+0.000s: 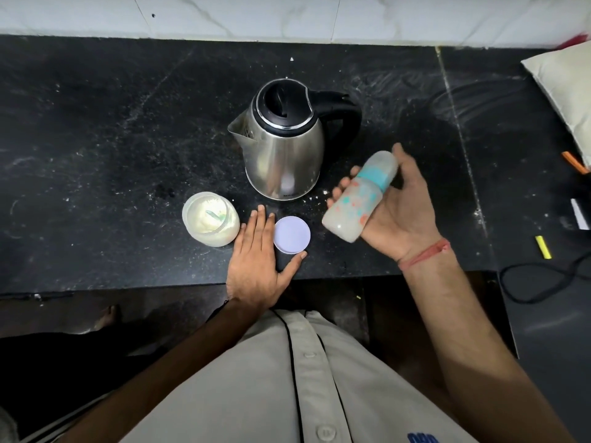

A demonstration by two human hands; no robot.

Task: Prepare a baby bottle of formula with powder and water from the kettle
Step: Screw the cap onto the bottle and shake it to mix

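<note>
- Black stone counter [96,155], powder-dusted; kettle [284,148] mid-counter.
- R hand [393,209] wraps baby bottle [358,199], capped, milky, held off counter; long axis slants, teat end toward back edge.
- L hand [256,260] flat, fingers straight, near front edge btwn open powder jar [211,219] & its lid [291,235].
- L hand nearer lid.

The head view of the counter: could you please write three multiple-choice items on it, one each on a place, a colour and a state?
1. Where is the loose lid?
A. on the powder jar
B. on the counter beside the left hand
C. on the kettle

2. What colour is the bottle's collar?
A. red
B. black
C. turquoise

3. How is the powder jar?
A. open
B. capped
C. tipped over

Answers:
1 B, it lies flat on the counter by the left hand.
2 C, the baby bottle in the right hand has a turquoise band.
3 A, powder shows inside.
</note>
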